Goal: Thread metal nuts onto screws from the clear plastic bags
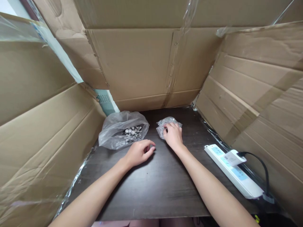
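A large clear plastic bag point(111, 134) lies with its mouth wide on the dark table. Inside it is a heap of small shiny round metal parts point(133, 131), too small to name exactly. My left hand point(140, 152) rests just in front of this bag, fingers loosely bent and thumb apart from them, with nothing visible between. Farther right, my right hand point(173, 135) curls its fingers over a small clear plastic bag point(161, 128) and touches it. The fingertips and much of that bag's contents are hidden.
Cardboard walls point(134, 63) enclose the dark table point(146, 195) at the back and both sides. On the right lies a white power strip point(233, 176) with a white plug adapter point(234, 158) and a black cable point(264, 165). A pale green printed piece point(105, 101) shows at the back left.
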{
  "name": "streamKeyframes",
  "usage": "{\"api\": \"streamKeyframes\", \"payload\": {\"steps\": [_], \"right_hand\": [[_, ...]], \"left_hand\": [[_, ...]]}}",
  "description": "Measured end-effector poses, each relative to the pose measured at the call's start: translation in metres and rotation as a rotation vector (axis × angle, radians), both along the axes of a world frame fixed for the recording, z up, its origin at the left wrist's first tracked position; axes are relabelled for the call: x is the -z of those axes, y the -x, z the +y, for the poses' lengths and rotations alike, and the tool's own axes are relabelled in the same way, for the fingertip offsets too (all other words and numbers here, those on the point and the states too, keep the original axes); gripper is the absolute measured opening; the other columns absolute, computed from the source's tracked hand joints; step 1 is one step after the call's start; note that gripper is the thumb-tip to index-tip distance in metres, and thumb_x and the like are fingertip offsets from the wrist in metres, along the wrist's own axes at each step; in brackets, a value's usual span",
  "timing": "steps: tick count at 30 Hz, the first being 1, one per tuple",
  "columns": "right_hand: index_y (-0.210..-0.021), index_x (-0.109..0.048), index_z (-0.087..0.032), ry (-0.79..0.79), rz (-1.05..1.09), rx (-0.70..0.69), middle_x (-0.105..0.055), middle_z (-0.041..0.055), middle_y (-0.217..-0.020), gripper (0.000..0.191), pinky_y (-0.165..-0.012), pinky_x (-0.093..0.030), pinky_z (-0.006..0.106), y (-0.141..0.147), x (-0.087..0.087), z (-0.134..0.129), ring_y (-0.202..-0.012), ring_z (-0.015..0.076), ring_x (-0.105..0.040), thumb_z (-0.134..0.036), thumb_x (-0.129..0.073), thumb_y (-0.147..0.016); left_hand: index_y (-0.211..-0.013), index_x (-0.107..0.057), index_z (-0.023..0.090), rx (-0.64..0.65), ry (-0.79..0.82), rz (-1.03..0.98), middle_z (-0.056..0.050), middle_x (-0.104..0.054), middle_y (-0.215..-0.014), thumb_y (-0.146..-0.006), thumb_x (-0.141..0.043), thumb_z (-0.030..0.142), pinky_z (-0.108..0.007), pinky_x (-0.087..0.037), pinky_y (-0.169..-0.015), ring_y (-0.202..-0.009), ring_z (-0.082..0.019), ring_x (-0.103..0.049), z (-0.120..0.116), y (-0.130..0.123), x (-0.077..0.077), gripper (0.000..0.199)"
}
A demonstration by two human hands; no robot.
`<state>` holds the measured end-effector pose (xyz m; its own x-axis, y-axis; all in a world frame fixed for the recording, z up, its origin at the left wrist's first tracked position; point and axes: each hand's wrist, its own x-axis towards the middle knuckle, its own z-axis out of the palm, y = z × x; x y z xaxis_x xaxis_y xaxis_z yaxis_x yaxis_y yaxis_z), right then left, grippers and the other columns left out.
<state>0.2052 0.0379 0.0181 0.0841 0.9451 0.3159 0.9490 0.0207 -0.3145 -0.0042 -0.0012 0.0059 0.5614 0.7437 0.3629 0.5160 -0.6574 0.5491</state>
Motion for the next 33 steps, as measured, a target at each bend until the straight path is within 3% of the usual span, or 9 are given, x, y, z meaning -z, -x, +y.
{"api": "streamKeyframes", "payload": {"steps": [6, 12, 14, 16, 19, 21, 24, 27, 33], "right_hand": [[-0.106, -0.072, -0.012, -0.021, -0.141, -0.014, -0.068, 0.0177, -0.117, 0.025, -0.092, -0.039, 0.042, 0.003, -0.006, -0.008, -0.115, 0.0338, -0.051, -0.014, -0.05, -0.093], [-0.106, -0.072, -0.007, 0.049, -0.198, -0.134, -0.069, 0.0196, -0.105, 0.026, -0.092, -0.044, 0.039, -0.027, -0.039, -0.03, -0.102, 0.0312, -0.059, -0.01, -0.05, -0.09], [-0.112, -0.072, -0.008, 0.026, -0.048, -0.171, -0.07, 0.0181, -0.106, 0.031, -0.095, -0.046, 0.04, -0.04, -0.048, -0.031, -0.104, 0.0301, -0.061, -0.011, -0.049, -0.092], [-0.112, -0.074, -0.015, 0.049, 0.267, -0.337, -0.071, 0.013, -0.112, 0.029, -0.093, -0.05, 0.036, -0.041, -0.05, -0.032, -0.105, 0.0256, -0.065, -0.019, -0.05, -0.095], [-0.108, -0.073, -0.02, 0.137, 0.763, -0.618, -0.074, 0.0067, -0.109, 0.024, -0.091, -0.054, 0.035, -0.016, -0.038, -0.036, -0.102, 0.0215, -0.069, -0.028, -0.057, -0.092], [-0.105, -0.072, -0.019, 0.169, 0.948, -0.668, -0.075, 0.0055, -0.097, 0.022, -0.083, -0.057, 0.033, 0.01, -0.024, -0.041, -0.09, 0.0198, -0.07, -0.029, -0.061, -0.088], [-0.094, -0.072, -0.019, 0.067, 1.035, -0.629, -0.074, 0.0041, -0.09, 0.015, -0.08, -0.057, 0.032, 0.04, -0.006, -0.051, -0.083, 0.0182, -0.069, -0.026, -0.065, -0.083], [-0.084, -0.073, -0.019, -0.022, 1.067, -0.561, -0.072, 0.0051, -0.091, 0.009, -0.078, -0.059, 0.032, 0.049, 0.001, -0.057, -0.082, 0.0181, -0.07, -0.026, -0.069, -0.081], [-0.086, -0.07, -0.019, 0.076, 1.143, -0.538, -0.075, 0.0058, -0.087, 0.014, -0.079, -0.06, 0.034, 0.042, 0.0, -0.053, -0.081, 0.0208, -0.074, -0.031, -0.073, -0.08]], "left_hand": [[-0.104, -0.07, 0.017, 0.051, 0.017, -0.028, -0.002, -0.066, -0.076, -0.096, -0.055, 0.028, -0.025, -0.045, -0.063, -0.061, -0.013, -0.057, -0.007, -0.001, -0.004, 0.02], [-0.099, -0.071, 0.018, 0.04, 0.129, -0.182, -0.003, -0.071, -0.08, -0.094, -0.056, 0.025, -0.023, -0.047, -0.061, -0.061, -0.012, -0.06, -0.023, -0.014, -0.003, 0.018], [-0.098, -0.071, 0.017, 0.044, 0.171, -0.207, -0.004, -0.072, -0.081, -0.093, -0.057, 0.026, -0.023, -0.048, -0.061, -0.061, -0.012, -0.06, -0.024, -0.018, -0.001, 0.017], [-0.1, -0.07, 0.017, 0.023, 0.236, -0.252, -0.004, -0.072, -0.08, -0.093, -0.059, 0.028, -0.022, -0.049, -0.06, -0.062, -0.012, -0.061, -0.022, -0.02, 0.001, 0.017], [-0.115, -0.062, 0.016, -0.028, 0.339, -0.402, -0.005, -0.071, -0.088, -0.089, -0.066, 0.032, -0.021, -0.05, -0.058, -0.062, -0.011, -0.062, -0.015, -0.021, 0.003, 0.032], [-0.121, -0.056, 0.017, -0.07, 0.349, -0.497, -0.007, -0.07, -0.098, -0.084, -0.071, 0.032, -0.022, -0.052, -0.06, -0.068, -0.012, -0.064, -0.011, -0.019, 0.004, 0.042], [-0.116, -0.054, 0.019, -0.155, 0.297, -0.553, -0.006, -0.069, -0.1, -0.081, -0.073, 0.028, -0.024, -0.055, -0.069, -0.08, -0.016, -0.068, -0.006, -0.014, 0.005, 0.041], [-0.108, -0.059, 0.018, -0.167, 0.217, -0.525, -0.006, -0.071, -0.1, -0.082, -0.071, 0.028, -0.027, -0.057, -0.076, -0.083, -0.017, -0.069, -0.004, -0.008, 0.004, 0.03], [-0.104, -0.073, 0.018, -0.127, 0.047, -0.379, -0.005, -0.077, -0.093, -0.089, -0.069, 0.028, -0.027, -0.058, -0.076, -0.08, -0.017, -0.071, 0.0, 0.001, 0.002, 0.018]]}}
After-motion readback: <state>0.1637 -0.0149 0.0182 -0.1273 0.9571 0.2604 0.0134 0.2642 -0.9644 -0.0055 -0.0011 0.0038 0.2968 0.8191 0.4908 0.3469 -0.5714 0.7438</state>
